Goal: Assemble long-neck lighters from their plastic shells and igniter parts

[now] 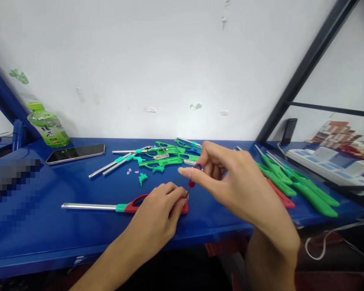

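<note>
Blue table (pixel 39 230) carried a heap of opened, mostly green lighters (pixel 166 161) at far centre and a group of green-handled lighters (pixel 314 198) at right; red lighter (pixel 129 207) lay flat at near centre, metal tube pointing left. Right hand (pixel 230 173) had thumb and fingers pinched on a small screwdriver (pixel 191 184), tip down at the lighter's right end, while left hand (pixel 160 208) was curled closed over the handle. Loose green trigger (pixel 142 178) and tiny white pieces (pixel 129 171) sat between heap and lighter.
</note>
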`<move>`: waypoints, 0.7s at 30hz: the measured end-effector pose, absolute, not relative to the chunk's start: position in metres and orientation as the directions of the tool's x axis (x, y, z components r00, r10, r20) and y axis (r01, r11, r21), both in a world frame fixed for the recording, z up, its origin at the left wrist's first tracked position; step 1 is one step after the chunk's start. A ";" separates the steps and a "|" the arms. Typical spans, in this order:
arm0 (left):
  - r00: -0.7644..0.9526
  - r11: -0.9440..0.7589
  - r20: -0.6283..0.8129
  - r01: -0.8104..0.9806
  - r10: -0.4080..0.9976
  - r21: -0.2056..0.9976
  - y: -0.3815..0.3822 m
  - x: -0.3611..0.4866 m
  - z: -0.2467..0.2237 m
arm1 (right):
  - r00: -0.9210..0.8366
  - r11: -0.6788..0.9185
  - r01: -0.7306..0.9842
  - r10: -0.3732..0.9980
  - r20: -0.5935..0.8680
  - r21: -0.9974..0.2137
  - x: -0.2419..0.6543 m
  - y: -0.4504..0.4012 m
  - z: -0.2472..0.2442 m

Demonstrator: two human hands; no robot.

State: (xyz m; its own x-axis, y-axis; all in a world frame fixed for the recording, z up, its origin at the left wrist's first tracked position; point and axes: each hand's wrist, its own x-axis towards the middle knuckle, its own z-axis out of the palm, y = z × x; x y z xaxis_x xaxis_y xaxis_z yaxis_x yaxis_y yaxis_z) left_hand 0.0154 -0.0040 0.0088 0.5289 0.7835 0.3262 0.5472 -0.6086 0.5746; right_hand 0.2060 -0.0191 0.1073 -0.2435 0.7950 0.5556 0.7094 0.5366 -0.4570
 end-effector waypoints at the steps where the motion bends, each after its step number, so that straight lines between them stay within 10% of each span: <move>1: 0.533 -0.616 0.335 0.539 0.777 0.574 -0.004 0.015 0.009 | -0.253 0.545 0.708 0.790 0.559 -0.449 0.207 -0.020 0.107; 21: 0.534 -0.616 0.327 0.559 0.779 0.555 -0.002 0.017 0.006 | -0.398 0.627 0.580 0.775 0.491 -0.519 0.227 -0.023 0.115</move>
